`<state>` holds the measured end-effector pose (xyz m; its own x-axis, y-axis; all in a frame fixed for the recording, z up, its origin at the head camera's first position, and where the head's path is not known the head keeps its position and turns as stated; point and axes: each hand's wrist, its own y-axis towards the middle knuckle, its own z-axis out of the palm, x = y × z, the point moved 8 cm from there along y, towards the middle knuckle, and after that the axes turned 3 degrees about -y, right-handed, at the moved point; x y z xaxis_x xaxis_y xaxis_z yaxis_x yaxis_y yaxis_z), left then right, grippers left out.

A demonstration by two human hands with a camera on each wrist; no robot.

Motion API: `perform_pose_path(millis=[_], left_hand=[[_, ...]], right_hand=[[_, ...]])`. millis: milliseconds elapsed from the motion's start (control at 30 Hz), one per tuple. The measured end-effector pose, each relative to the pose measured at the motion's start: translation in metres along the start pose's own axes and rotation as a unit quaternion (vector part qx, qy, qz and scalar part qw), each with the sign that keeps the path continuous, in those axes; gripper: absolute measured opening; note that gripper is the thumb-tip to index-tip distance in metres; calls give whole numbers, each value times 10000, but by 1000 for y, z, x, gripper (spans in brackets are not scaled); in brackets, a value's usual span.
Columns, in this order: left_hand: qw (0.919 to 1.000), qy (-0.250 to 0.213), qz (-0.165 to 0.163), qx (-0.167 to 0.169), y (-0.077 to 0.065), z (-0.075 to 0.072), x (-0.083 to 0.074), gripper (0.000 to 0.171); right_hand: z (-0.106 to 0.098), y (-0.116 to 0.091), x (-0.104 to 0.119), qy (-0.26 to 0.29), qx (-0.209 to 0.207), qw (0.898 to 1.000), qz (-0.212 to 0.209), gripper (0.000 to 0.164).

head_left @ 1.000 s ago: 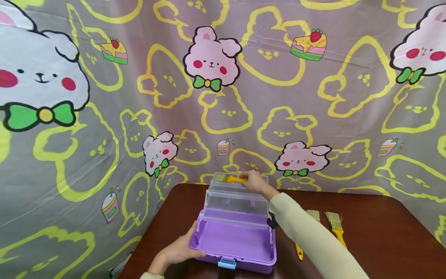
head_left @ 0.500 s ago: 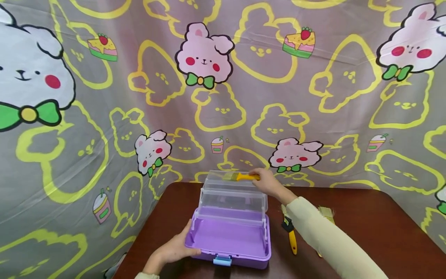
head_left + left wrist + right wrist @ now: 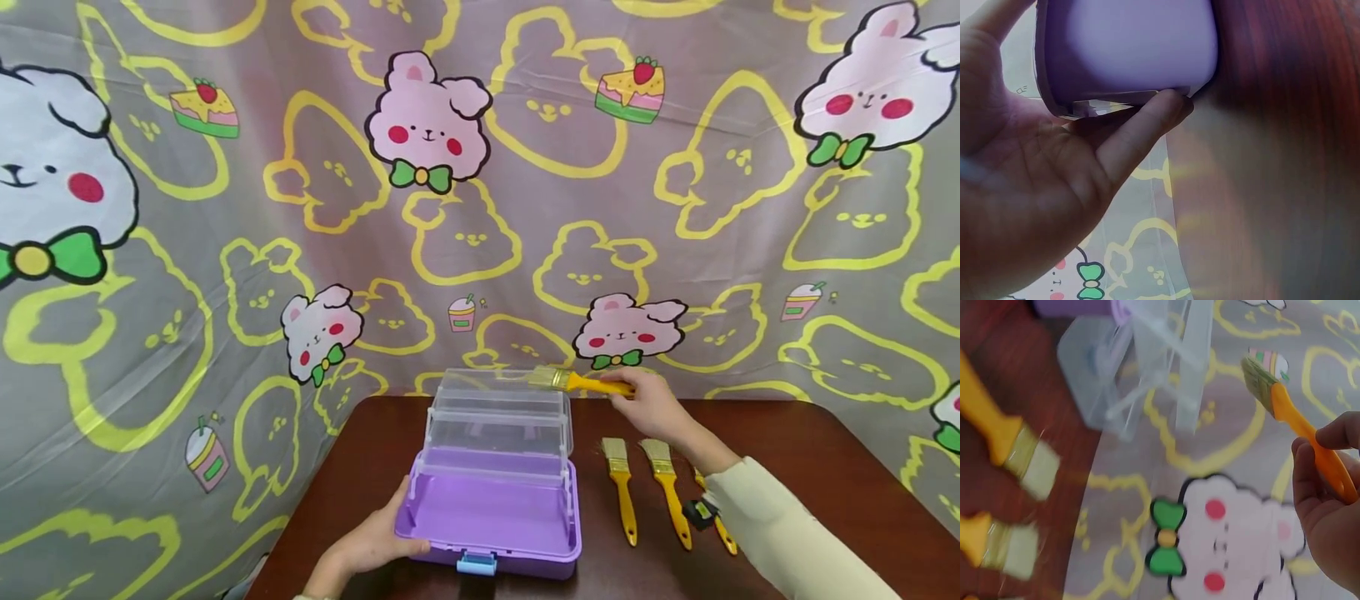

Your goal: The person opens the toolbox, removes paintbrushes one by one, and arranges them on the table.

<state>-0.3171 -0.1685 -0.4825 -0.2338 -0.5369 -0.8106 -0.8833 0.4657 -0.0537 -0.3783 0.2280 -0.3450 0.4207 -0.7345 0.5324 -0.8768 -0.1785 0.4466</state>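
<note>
My right hand (image 3: 654, 410) pinches the yellow handle of a paintbrush (image 3: 592, 384) between thumb and fingers. The brush is raised beside the clear lid and trays, bristles to the left; in the right wrist view this paintbrush (image 3: 1297, 422) is apart from the trays. A purple toolbox (image 3: 487, 562) stands with its clear stepped trays (image 3: 498, 433) swung up and back, and a light blue latch (image 3: 476, 564) on its front. At the box's front left corner my left hand (image 3: 372, 537) grips the wall, as the purple side (image 3: 1129, 50) against the fingers shows in the left wrist view.
Three more yellow-handled paintbrushes lie right of the box: one brush (image 3: 622, 490), a second brush (image 3: 670, 492) and a third brush (image 3: 723, 533), partly behind the right wrist. The dark wooden table (image 3: 817, 475) meets a patterned cloth (image 3: 525, 250) at the back.
My right hand has drawn the paintbrush rightward, from over the clear trays to beside them. The forearm now uncovers more of the brushes on the table. My left hand stays on the box.
</note>
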Motion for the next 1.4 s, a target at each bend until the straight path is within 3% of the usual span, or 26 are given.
perform_pose_path(millis=[367, 733, 1100, 1400], left_hand=[[10000, 5, 9, 14, -4, -3, 1, 110], [9998, -177, 22, 40, -6, -3, 0, 110], [9996, -262, 13, 88, -5, -5, 0, 112], [9999, -119, -9, 48, -5, -4, 3, 112]], right_hand=[[-58, -78, -65, -419, -178, 9952, 862, 28], [-98, -141, -126, -907, -508, 9864, 1276, 27], [-115, -183, -192, -1096, -510, 9692, 2147, 32], [-107, -207, -242, -1079, -267, 9515, 2870, 32]])
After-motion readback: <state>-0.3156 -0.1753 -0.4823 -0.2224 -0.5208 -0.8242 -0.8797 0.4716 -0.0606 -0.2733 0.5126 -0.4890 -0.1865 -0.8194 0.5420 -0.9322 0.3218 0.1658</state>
